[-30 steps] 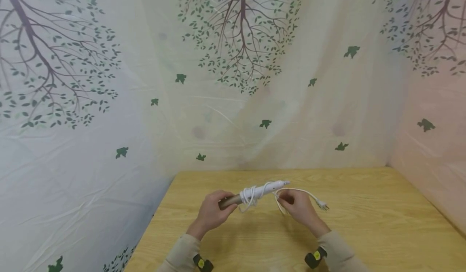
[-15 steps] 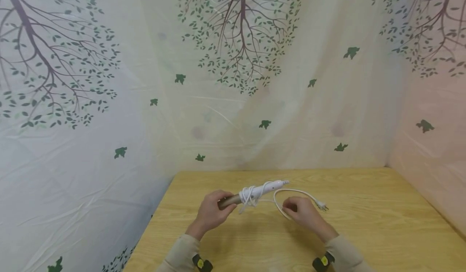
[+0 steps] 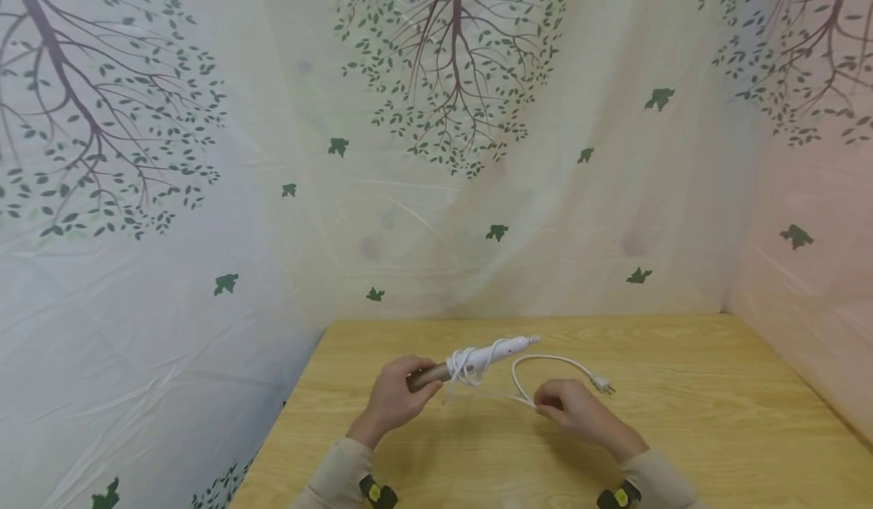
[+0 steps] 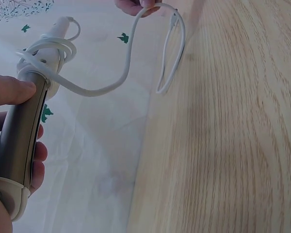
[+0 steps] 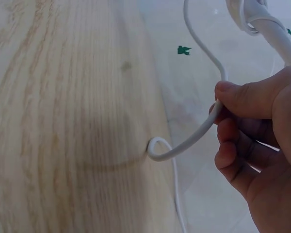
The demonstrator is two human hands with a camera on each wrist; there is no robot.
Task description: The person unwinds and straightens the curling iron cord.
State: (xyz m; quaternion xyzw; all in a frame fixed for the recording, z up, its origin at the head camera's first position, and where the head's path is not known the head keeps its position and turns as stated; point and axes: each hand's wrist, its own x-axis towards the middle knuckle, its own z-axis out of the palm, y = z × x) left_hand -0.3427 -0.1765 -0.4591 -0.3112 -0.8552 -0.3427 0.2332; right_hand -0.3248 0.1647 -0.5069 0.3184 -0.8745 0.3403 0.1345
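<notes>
A hair straightener (image 3: pixel 428 376) with a bronze-brown barrel and white handle is held above the table, tilted up to the right. My left hand (image 3: pixel 397 397) grips it round the barrel; in the left wrist view, the thumb lies along the brown barrel (image 4: pixel 22 126). Loops of its white cord (image 5: pixel 191 138) are wound about the handle. Between thumb and fingertips, my right hand (image 3: pixel 576 412) pinches a loose stretch of that cord, to the right of the straightener. Beyond the right hand, the cord arcs over to a pronged plug (image 3: pixel 602 384).
The wooden table (image 3: pixel 716 433) lies beneath both hands. Behind it hangs a pale sheet (image 3: pixel 436 266) printed with trees and leaves, and similar sheets stand at the left and right sides. Dark wrist cameras (image 3: pixel 378 491) sit on both sleeves.
My right hand has moved right and toward me, drawing the pinched cord farther away from the handle. The left hand and the straightener have stayed nearly still.
</notes>
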